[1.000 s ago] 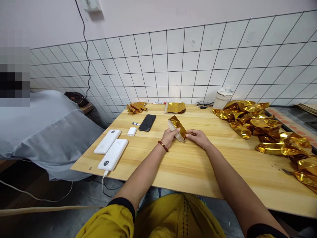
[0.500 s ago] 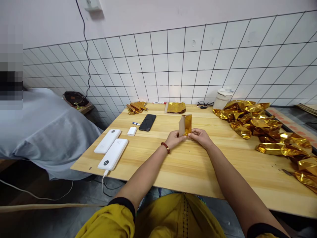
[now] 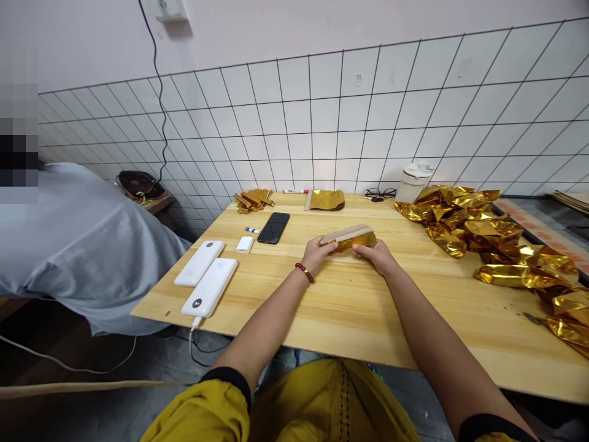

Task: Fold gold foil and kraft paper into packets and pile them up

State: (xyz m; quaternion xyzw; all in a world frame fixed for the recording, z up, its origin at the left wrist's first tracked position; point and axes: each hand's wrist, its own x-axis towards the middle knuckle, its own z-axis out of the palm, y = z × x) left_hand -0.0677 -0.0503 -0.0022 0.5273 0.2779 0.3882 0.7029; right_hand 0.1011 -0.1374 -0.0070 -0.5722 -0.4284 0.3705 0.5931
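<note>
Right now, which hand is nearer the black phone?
Left. The left hand is right of the black phone; the right hand is farther right, at the opposite end of the gold piece.

Folded gold paper [image 3: 353, 236] held over the counter [image 3: 340, 313]

The left hand [image 3: 318, 252] grips one end of the paper and the right hand [image 3: 376, 254] the other, a tan strip showing on top. A beaded bracelet [image 3: 304, 272] circles the left wrist. To the left lie a black phone [image 3: 273, 228], a white adapter [image 3: 245, 245] and two white power banks [image 3: 212, 285]. Along the tiled wall [image 3: 326, 113] sit loose gold strips [image 3: 254, 199], a marker [image 3: 295, 191], a flat gold stack [image 3: 327, 200], glasses [image 3: 381, 194] and a lidded cup [image 3: 411, 185]. Shiny gold pieces [image 3: 492, 233] heap at right; a person in grey [image 3: 87, 245] shows at far left
</note>
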